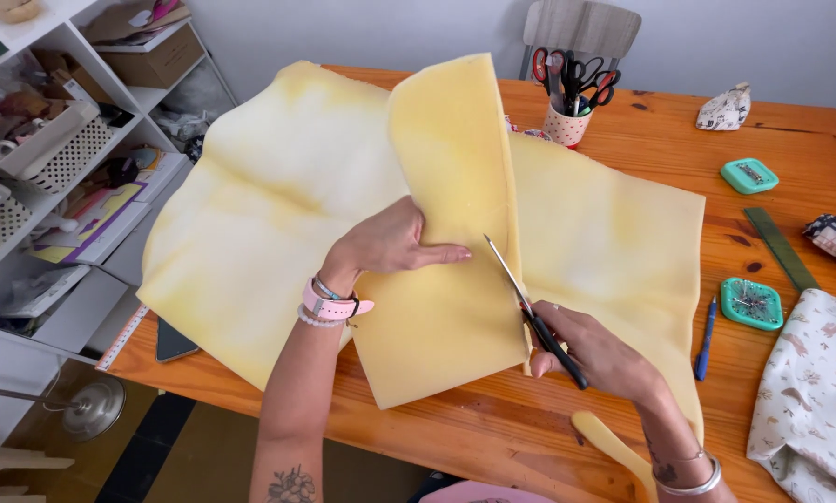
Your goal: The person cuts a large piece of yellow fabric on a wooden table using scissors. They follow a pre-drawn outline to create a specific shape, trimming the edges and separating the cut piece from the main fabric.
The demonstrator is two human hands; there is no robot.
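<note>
— What are the hands doing?

— The right hand [597, 352] is closed around the dark handles of a pair of scissors [528, 307], whose blades are parted and point away from the person, into the edge of a big sheet of yellow foam [278, 205]. The left hand [392, 244] lies just left of the blades, fingers stretched flat and together, thumb tucked under, pinching up a folded flap of foam [451, 168] that stands up and away from the wrist.

— Where does the foam lie?

— Spread over the wooden table [790, 140], under and around both hands, reaching far left of the left hand and to the right past the right hand. A narrow cut strip of foam [613, 447] lies close below the right wrist.

— Anything else near?

— To the right of the right hand lie a blue pen [706, 337], two teal pin holders [751, 304], a green ruler [779, 247] and a patterned pale cloth [814, 401]. Beyond the flap stands a dotted cup of scissors [568, 119]. Left of the left hand, past the table edge, is a white shelf [55, 140] of boxes and baskets. A phone [174, 341] peeks from under the foam below the left forearm.
</note>
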